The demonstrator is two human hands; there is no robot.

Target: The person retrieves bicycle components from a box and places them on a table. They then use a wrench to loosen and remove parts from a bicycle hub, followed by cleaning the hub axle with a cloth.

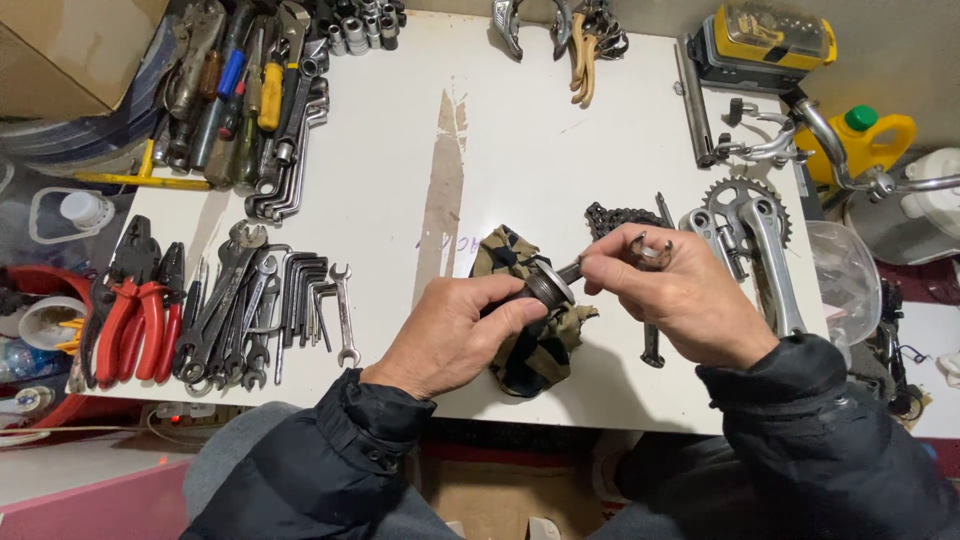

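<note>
Both hands work just above the near bench [560, 120] edge, black sleeves below. Left hand [455, 335] grips a round metal part w/ a short axle [550, 287] (looks like a bike bearing cup/spindle), holding it over a camo rag [530, 345]. Right hand [680, 300] pinches a small metal ring piece [652, 252] at the axle's tip, fingers closed on it.

Risks, judged from the grips: the ring is held by fingertips only, so it could slip and roll off the near edge or vanish into the rag folds. Greasy rag = poor hold on the cup, too. If the ring goes on crooked, threads could bind.

Counts, big to small: 1 bench; 1 crank arm w/ chainring [750, 225]; 1 yellow case [770, 40]; 1 yellow bottle [865, 140]; 1 rag; 1 chain [615, 217]; red-handled pliers [135, 320], approx 3; spanners and hex keys [280, 300], too many and overlapped to count; sockets [355, 25], several.
</note>
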